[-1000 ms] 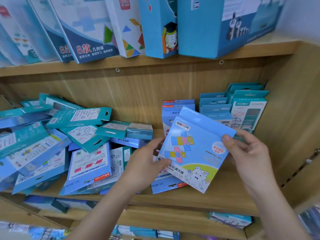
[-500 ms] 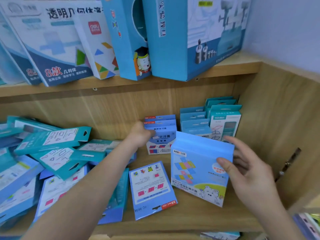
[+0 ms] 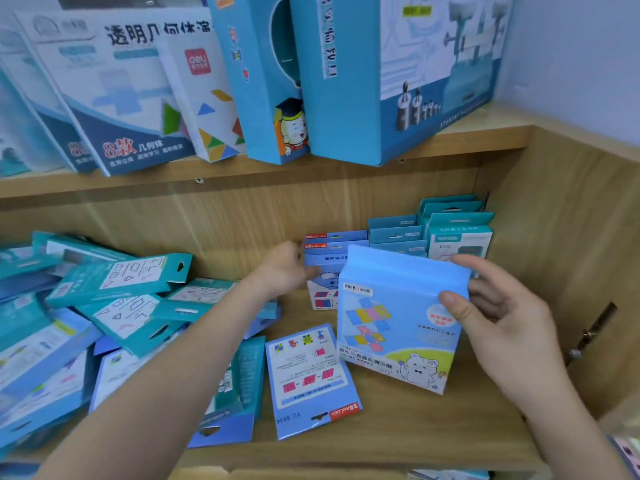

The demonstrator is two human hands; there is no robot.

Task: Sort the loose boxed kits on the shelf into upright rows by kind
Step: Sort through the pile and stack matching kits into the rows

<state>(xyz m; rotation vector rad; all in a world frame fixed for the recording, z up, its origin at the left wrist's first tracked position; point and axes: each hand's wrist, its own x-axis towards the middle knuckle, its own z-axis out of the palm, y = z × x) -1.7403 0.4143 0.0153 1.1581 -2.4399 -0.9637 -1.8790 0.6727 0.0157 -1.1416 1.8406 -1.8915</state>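
My right hand (image 3: pixel 502 327) pinches the top right corner of a light blue boxed kit with a bear picture (image 3: pixel 391 320), thumb on its front, holding it upright and slightly tilted just above the shelf board (image 3: pixel 415 434). My left hand (image 3: pixel 282 268) reaches to the left side of an upright row of blue kits with red tabs (image 3: pixel 332 245) and touches it; its fingers are hidden. A kit of that blue kind (image 3: pixel 308 379) lies flat in front. Two upright teal rows (image 3: pixel 394 233) stand further right. A loose pile of teal and blue kits (image 3: pixel 114 306) fills the left.
Large boxes (image 3: pixel 381 81) stand on the upper shelf, overhanging its edge. The wooden side wall (image 3: pixel 561 254) with a metal hinge (image 3: pixel 588 334) closes the shelf on the right. Bare board shows in front of the upright rows.
My left hand let go of the bear kit and reached back to the red-tabbed row. My right hand alone now holds the kit, turned upright. The view shifted upward.
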